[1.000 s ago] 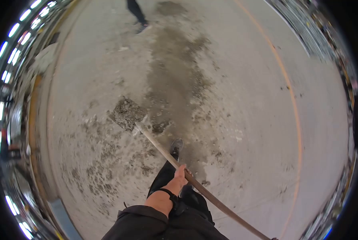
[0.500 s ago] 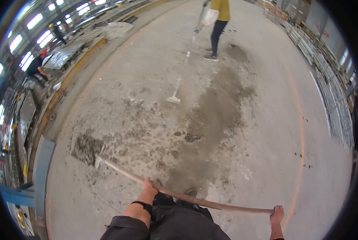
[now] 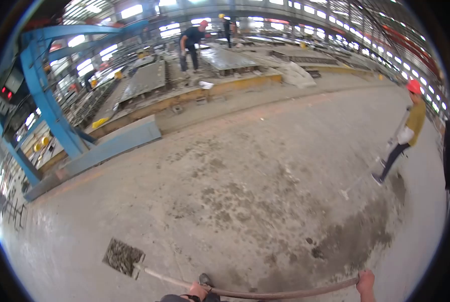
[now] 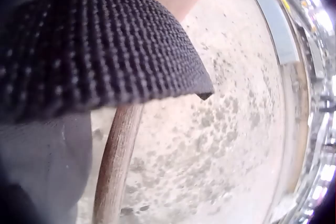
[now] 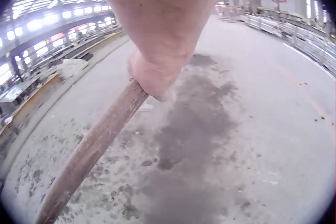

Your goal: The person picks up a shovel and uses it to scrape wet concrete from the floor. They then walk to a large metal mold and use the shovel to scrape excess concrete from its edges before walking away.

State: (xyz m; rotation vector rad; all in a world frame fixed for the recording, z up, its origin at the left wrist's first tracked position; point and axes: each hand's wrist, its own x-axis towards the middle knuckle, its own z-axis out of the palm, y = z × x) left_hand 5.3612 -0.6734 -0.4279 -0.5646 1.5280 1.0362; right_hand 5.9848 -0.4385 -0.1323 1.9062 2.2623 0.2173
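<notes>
A long-handled shovel (image 3: 305,294) lies across the bottom of the head view. Its square blade, at the lower left, carries a load of grey, wet-looking concrete (image 3: 122,255). My left hand (image 3: 199,290) grips the wooden shaft partway along, near the bottom edge. The right hand (image 3: 366,283) is wrapped round the shaft's far end. In the right wrist view, that hand (image 5: 155,74) closes over the end of the brown handle (image 5: 94,148). A dark woven strap (image 4: 105,50) hides the left hand's fingers in the left wrist view, with the shaft (image 4: 116,166) below it.
Grey smears and crumbs (image 3: 235,201) spread over the floor, beside a damp dark patch (image 3: 353,236). A person in a red helmet (image 3: 411,118) stands at right with a long-handled tool. A blue steel frame (image 3: 51,100) and low beam (image 3: 117,143) stand at left.
The head view has swung left and up, bringing in the blue frame and workers. The loaded shovel has swung left, away from the smeared area; both hands keep hold of the shaft.
</notes>
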